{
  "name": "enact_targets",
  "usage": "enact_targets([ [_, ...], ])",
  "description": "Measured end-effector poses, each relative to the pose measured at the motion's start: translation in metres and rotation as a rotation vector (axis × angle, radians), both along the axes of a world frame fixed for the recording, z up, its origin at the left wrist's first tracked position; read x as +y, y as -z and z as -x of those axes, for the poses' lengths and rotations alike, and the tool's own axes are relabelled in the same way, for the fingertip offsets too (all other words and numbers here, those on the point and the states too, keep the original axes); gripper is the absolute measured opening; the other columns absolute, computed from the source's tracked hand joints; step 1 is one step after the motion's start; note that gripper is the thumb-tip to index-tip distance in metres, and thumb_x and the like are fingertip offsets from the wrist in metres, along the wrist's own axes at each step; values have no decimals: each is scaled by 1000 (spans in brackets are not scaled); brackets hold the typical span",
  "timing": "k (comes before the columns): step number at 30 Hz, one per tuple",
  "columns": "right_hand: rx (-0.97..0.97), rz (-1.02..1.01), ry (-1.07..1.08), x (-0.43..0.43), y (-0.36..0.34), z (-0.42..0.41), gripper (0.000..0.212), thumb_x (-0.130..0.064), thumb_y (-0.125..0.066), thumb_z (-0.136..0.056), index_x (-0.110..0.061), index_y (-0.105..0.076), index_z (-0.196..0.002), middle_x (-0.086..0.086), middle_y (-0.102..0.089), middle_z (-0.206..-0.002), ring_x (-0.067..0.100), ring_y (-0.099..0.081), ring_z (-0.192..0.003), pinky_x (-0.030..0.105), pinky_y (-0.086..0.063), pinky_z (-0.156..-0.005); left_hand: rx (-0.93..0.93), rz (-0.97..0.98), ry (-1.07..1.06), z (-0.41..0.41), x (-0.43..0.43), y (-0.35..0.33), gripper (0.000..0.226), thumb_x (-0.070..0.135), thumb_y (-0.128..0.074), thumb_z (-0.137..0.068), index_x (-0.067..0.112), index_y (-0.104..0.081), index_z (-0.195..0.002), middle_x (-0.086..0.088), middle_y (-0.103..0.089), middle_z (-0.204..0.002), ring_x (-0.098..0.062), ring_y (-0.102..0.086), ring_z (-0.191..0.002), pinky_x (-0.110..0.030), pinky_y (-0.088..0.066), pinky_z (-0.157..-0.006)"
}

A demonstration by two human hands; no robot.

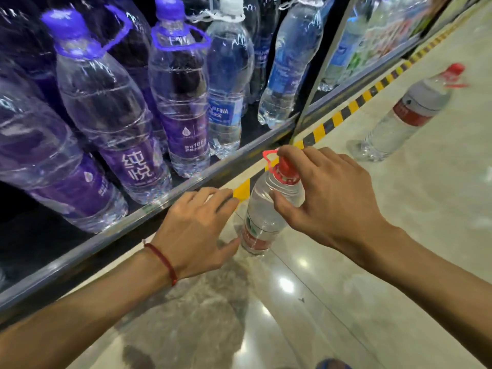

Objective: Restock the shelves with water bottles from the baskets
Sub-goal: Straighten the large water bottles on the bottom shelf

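Note:
A clear water bottle with a red cap and red label (262, 214) stands on the floor just in front of the low shelf (170, 201). My right hand (327, 193) grips its neck and cap from above, thumb on the shoulder. My left hand (197, 230) hovers open to the left of the bottle, thumb close to its label, fingers spread near the shelf edge. A second red-capped bottle (410, 113) stands farther off on the floor at the right. No basket is in view.
The shelf holds several purple-capped bottles (114, 115) and white-capped Aquafina bottles (229, 83). A black and yellow striped strip (343, 113) runs along the floor by the shelf base. A neighbouring shelf bay (372, 41) at the upper right carries more bottles. Glossy tile floor (292, 302) lies below.

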State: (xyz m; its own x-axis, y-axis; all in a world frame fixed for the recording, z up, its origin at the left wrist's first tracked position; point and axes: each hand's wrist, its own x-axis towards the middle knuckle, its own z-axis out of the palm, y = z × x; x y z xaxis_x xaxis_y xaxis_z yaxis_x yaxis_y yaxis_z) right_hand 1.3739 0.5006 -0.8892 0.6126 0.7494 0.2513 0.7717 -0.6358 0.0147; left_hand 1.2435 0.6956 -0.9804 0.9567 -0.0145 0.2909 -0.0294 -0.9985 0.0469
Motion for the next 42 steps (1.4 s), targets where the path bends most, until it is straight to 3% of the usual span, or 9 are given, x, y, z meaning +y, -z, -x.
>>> enact_targets([
  [6,92,-110,18,-5,11,-1,53,-55,-55,-89,-26,-51,-134,-6,-67,-108,23,-58,-86,32,-39,-69,46,60,45,-20,-5,8,69,64,-57,-81,14,-63,-128,0,-63,-130,-27,-61,-114,-42,-51,-83],
  [12,249,-271,109,-29,18,-11,54,-47,-57,-86,-29,-44,-135,-7,-64,-113,19,-59,-88,33,-49,-69,84,168,69,-47,-12,6,91,87,-45,-79,19,-53,-138,3,-64,-130,-23,-64,-111,-43,-56,-84],
  [17,366,-487,183,-53,35,-25,50,-38,-63,-86,-26,-47,-132,-9,-60,-106,8,-57,-88,13,-43,-78,300,307,80,-74,-26,18,111,93,-54,-71,26,-30,-157,7,-47,-153,-17,-50,-134,-36,-41,-109],
  [22,422,-693,279,-77,62,-42,69,-46,-80,-88,-27,-40,-140,-7,-61,-116,12,-62,-104,30,-53,-90,406,316,118,-105,-54,45,115,95,-61,-61,33,-28,-153,12,-53,-144,-18,-55,-128,-43,-49,-103],
  [26,541,-895,451,-94,87,-60,90,-51,-85,-80,-23,-32,-147,-2,-64,-123,12,-65,-112,35,-54,-100,499,501,54,-120,-75,72,123,92,-71,-55,35,-26,-153,15,-53,-141,-13,-57,-124,-38,-52,-99],
  [29,647,-1020,531,-102,102,-77,97,-43,-92,-77,-22,-31,-150,-4,-65,-121,9,-65,-114,32,-52,-103,531,678,-4,-126,-80,92,112,82,-82,-52,36,-37,-143,21,-52,-133,-5,-56,-116,-32,-51,-98],
  [33,708,-1085,571,-107,114,-96,95,-34,-93,-76,-22,-33,-149,-6,-67,-118,5,-67,-112,25,-51,-99,486,689,-9,-132,-83,108,102,72,-88,-54,37,-43,-139,17,-55,-130,-5,-56,-113,-19,-45,-92],
  [39,774,-1094,584,-108,122,-102,87,-31,-91,-79,-25,-34,-145,-6,-67,-115,0,-65,-110,18,-47,-91,459,612,-85,-127,-84,107,90,79,-79,-56,38,-48,-129,13,-67,-118,-12,-67,-99,-31,-58,-84],
  [42,844,-1080,560,-103,124,-88,88,-31,-90,-80,-24,-33,-146,-9,-67,-113,5,-65,-114,23,-48,-93,495,554,-98,-105,-78,96,89,80,-78,-59,38,-48,-131,16,-67,-115,-8,-67,-98,-27,-56,-82],
])
